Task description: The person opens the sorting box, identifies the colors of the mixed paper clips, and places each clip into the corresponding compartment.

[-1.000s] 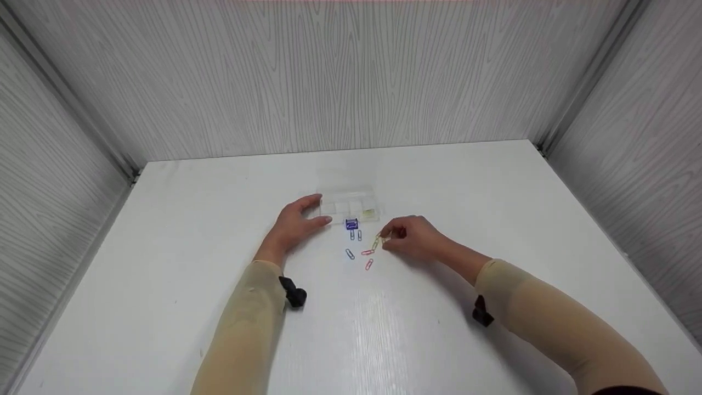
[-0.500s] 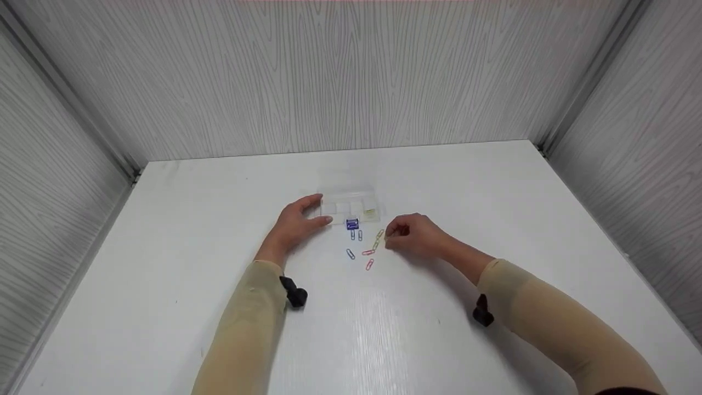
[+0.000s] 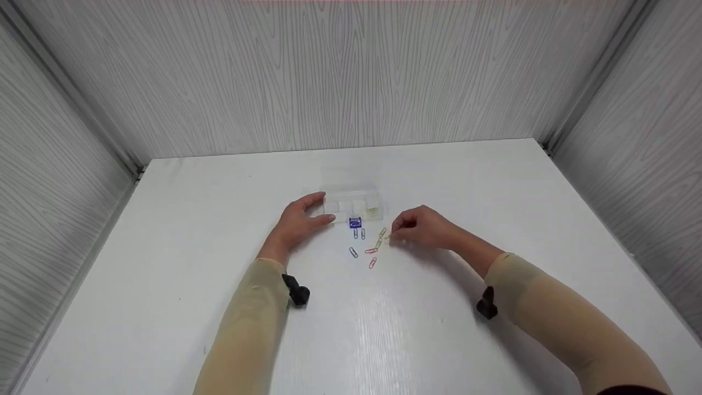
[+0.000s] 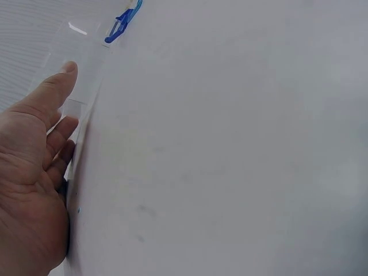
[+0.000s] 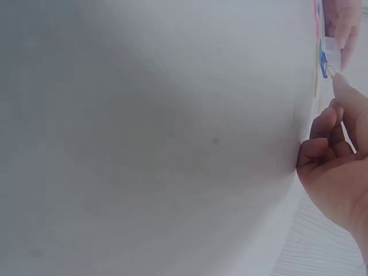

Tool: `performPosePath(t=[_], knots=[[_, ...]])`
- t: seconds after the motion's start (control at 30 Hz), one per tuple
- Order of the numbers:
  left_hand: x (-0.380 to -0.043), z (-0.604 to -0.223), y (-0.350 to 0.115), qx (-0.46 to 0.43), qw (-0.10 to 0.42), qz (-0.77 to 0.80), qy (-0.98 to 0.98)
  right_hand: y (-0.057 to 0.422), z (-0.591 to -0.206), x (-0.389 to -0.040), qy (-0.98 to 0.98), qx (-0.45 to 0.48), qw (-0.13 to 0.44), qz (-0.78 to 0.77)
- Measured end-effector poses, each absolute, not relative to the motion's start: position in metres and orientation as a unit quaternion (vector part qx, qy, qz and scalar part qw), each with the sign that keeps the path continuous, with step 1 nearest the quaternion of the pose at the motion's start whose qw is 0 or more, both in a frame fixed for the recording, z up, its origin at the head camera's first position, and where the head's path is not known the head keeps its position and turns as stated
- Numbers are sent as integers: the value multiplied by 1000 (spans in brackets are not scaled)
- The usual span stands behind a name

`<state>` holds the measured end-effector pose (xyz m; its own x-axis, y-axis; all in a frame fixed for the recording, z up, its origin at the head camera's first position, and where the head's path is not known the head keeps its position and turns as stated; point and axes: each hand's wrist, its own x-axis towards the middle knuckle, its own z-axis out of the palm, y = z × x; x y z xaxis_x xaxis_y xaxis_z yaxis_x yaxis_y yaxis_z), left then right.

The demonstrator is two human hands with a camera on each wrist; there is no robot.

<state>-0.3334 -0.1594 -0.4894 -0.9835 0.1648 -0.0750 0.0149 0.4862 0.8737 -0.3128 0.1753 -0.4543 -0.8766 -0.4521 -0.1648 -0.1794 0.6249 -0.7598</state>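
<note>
While the left hand (image 3: pixel 299 224) grips the left end of a clear plastic compartment box (image 3: pixel 344 207), the right hand (image 3: pixel 421 227) pinches a yellow paper clip (image 5: pixel 331 69) to the right of the group on the table. The left thumb lies over the box's near left corner, with the forefinger at the far left corner; in the left wrist view the fingers are lightly bent along its side. The right thumb and forefinger meet at the tips on the clip, the other fingers being curled under; the hand is low over the table, near the box but apart from it.

The box lies flat on the white table (image 3: pixel 378 329), and its near right compartment contains yellowish material (image 3: pixel 372 212), too small to identify. A blue-purple binder clip (image 3: pixel 355 223) is at the near edge; contact with the box cannot be determined. Just below it lie two light-blue paper clips (image 3: pixel 355 233), side by side. A dark-blue paper clip (image 3: pixel 353 252) lies tilted nearer the person. Two pink-red paper clips (image 3: pixel 371 250) lie to its right, and above them are two loose yellow clips (image 3: pixel 383 232). Both forearms wear beige sleeves (image 3: pixel 241 323).
</note>
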Motion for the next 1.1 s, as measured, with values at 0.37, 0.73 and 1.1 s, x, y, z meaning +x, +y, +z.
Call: performPosePath(t=[0.37, 0.73, 1.1], knots=[[-334, -487, -158, 61, 71, 505, 858, 150, -445, -332, 865, -125, 123, -470], [-336, -490, -156, 51, 72, 491, 867, 117, -447, -349, 858, -67, 98, -500], [-335, -488, -159, 52, 76, 496, 863, 125, -450, -349, 858, -73, 91, -501]])
